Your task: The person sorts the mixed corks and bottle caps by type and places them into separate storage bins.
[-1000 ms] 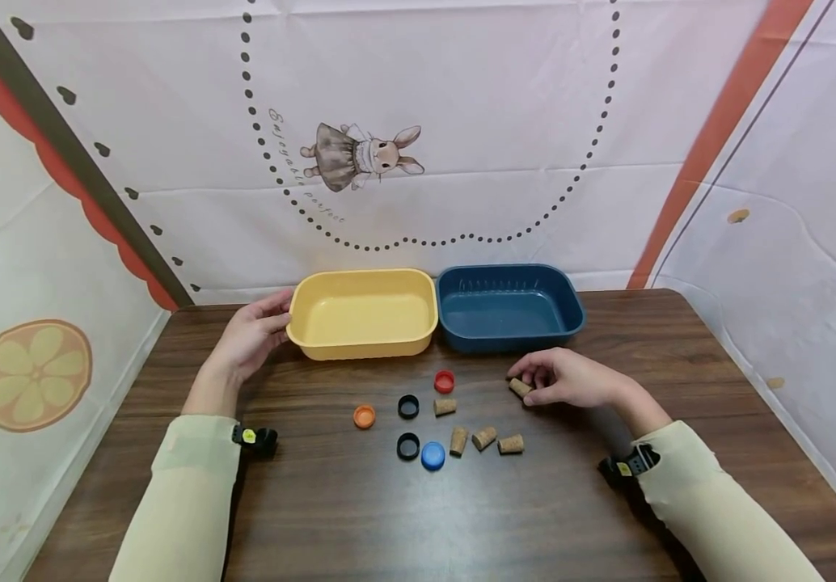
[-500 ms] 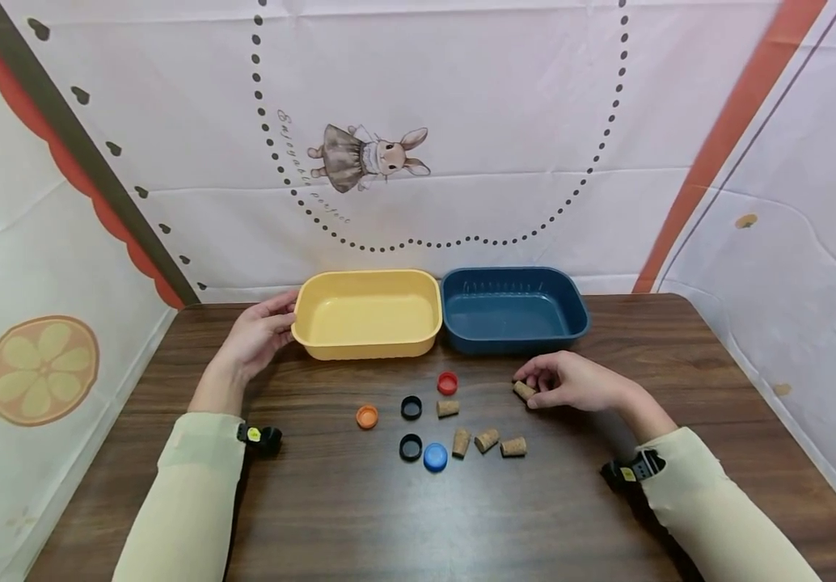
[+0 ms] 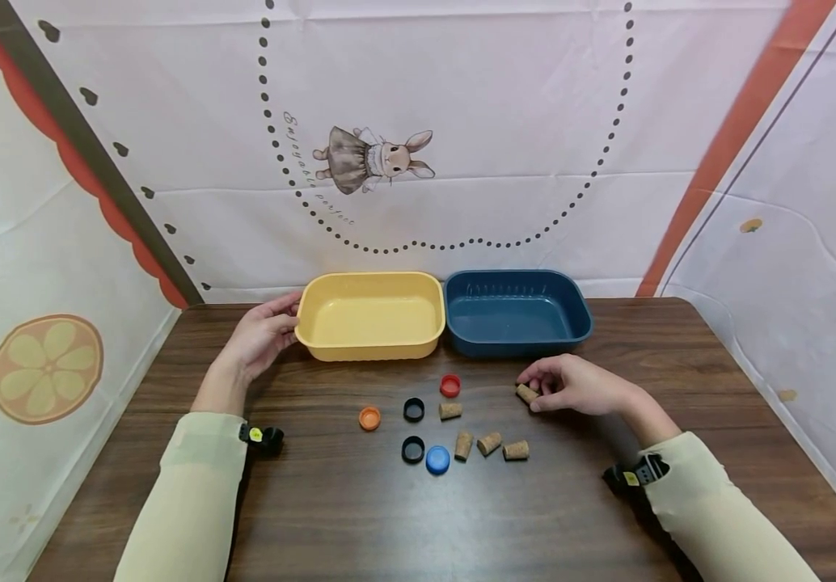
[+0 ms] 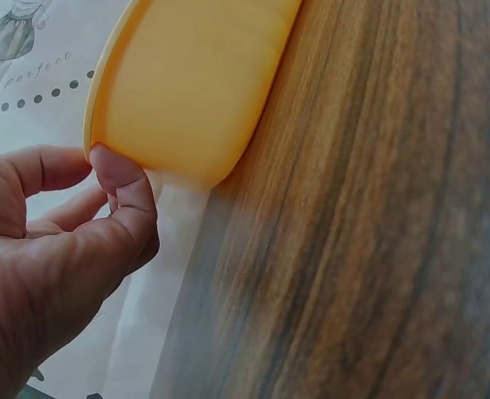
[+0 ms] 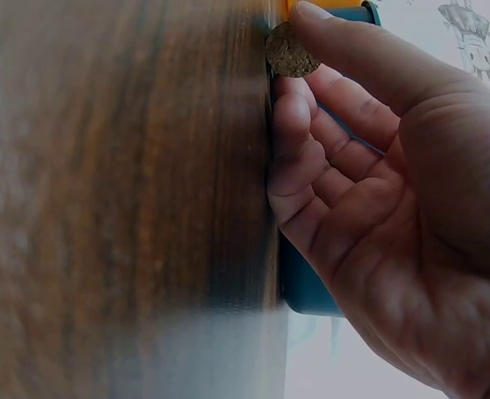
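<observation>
At the left end of the yellow plastic bin [image 3: 374,353], my left hand [image 3: 258,338] touches the outer wall and rim with its thumb and fingertips. In the left wrist view, the thumb [image 4: 120,179] lies against the bin's yellow side [image 4: 195,75]. My right hand [image 3: 578,385] pinches a cork stopper [image 3: 527,394] low over the table, just in front of the dark blue bin [image 3: 520,347]. Seen from the right wrist, the round cork end [image 5: 292,51] shows between thumb and fingers. Whether the cork touches the tabletop I cannot tell.
Several more corks [image 3: 464,445] lie mid-table. Around them are a red cap [image 3: 450,385], an orange cap [image 3: 369,418], a blue cap [image 3: 437,460] and two black caps [image 3: 414,410]. Both bins stand side by side against the fabric backdrop [image 3: 505,121] at the table's rear edge.
The whole head view has shifted slightly, so everything appears a little further right and lower. Both hands keep their places against the bin and the cork.
</observation>
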